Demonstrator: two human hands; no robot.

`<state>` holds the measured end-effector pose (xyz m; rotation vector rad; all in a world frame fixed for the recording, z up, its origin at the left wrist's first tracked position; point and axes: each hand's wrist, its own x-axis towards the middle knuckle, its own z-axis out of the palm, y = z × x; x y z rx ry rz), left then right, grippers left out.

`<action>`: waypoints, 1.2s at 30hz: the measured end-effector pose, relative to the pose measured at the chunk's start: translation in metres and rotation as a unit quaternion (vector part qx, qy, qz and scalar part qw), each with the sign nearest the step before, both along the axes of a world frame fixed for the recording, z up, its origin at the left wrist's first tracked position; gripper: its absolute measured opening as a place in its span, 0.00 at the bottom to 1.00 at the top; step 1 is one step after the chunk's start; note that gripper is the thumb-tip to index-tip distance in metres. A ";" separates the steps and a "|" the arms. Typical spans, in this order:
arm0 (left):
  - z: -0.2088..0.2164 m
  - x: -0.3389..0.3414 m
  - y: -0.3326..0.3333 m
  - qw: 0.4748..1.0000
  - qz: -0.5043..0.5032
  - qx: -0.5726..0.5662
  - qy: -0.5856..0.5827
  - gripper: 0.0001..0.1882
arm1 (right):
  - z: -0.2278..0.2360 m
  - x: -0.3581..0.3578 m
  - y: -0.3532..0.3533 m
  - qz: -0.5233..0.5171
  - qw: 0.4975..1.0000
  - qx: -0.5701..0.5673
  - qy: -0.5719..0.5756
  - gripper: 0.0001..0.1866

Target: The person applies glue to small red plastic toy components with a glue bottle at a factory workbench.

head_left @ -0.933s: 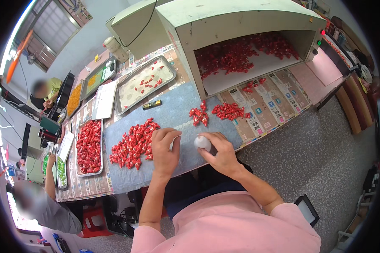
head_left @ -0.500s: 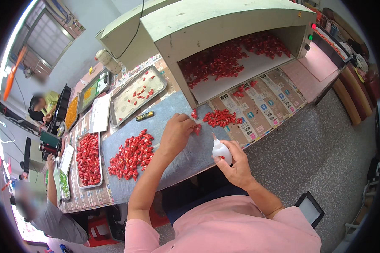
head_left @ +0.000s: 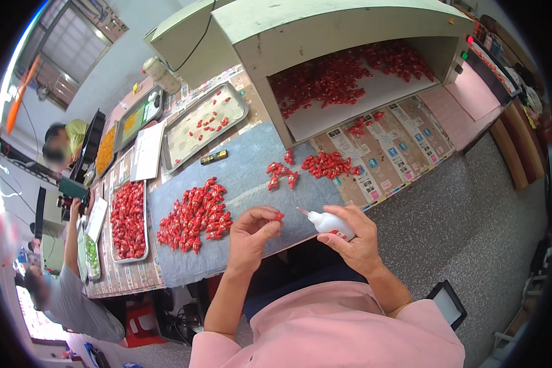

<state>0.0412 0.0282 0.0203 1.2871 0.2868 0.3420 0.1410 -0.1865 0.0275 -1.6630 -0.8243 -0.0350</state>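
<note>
My left hand [head_left: 251, 238] pinches a small red piece [head_left: 279, 217] between thumb and fingers, over the near edge of the blue-grey cloth [head_left: 251, 199]. My right hand [head_left: 360, 240] is wrapped round a white squeeze bottle [head_left: 329, 223], tilted so its thin nozzle points left at the red piece, a short gap away. Beyond the hands lies a loose group of red figure-like pieces [head_left: 275, 178], with a denser red heap [head_left: 326, 164] to its right. A larger pile of similar red pieces [head_left: 196, 214] is left of my left hand.
At left stands a tray [head_left: 146, 245] full of red pieces. A metal tray [head_left: 176, 156] holds scattered ones, near a black-and-gold cylinder [head_left: 214, 157]. An open-fronted machine [head_left: 343, 24] with red pieces inside stands behind. A co-worker [head_left: 83, 306] sits at far left.
My left hand has come back toward me from the small red group, carrying a red piece. The bottle has tipped from nearly upright to pointing left.
</note>
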 end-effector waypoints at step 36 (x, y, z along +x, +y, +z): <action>-0.020 -0.035 -0.033 0.939 0.007 -0.344 -0.021 0.13 | 0.015 -0.030 0.000 -0.002 0.999 0.030 -0.044 0.20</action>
